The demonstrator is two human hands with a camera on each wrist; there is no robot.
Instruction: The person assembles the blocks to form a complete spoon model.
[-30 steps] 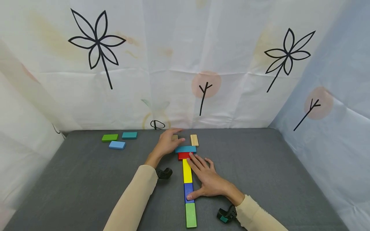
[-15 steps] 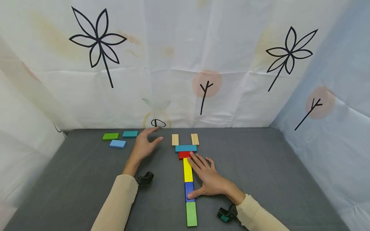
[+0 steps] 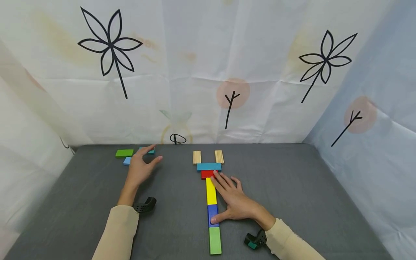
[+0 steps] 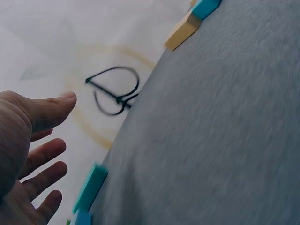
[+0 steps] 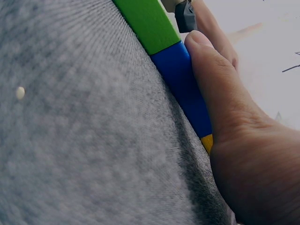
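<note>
Flat coloured blocks form a row on the grey cloth: a light green block (image 3: pixel 215 241), a blue block (image 3: pixel 212 211), a yellow block (image 3: pixel 211 193) and a red block (image 3: pixel 206 174). Across the row's far end lies a teal-blue block (image 3: pixel 209 167), with two pale wooden blocks (image 3: pixel 196 157) beyond it. My right hand (image 3: pixel 234 200) rests spread along the row, thumb on the blue block and fingertips by the red and yellow ones. My left hand (image 3: pixel 139 169), fingers apart and holding nothing, hovers over a light blue block (image 3: pixel 126 161) and a turquoise block (image 3: pixel 151 152), partly hiding both.
A green block (image 3: pixel 124 154) lies at the far left of the cloth-covered table (image 3: pixel 276 173). White fabric walls (image 3: pixel 195 72) with drawn plants stand behind and at the sides. Dark wrist cameras (image 3: pixel 146 205) sit on both wrists.
My left hand has moved left, away from the left wooden block, to the loose blocks at the far left. My right hand and the row have stayed in place.
</note>
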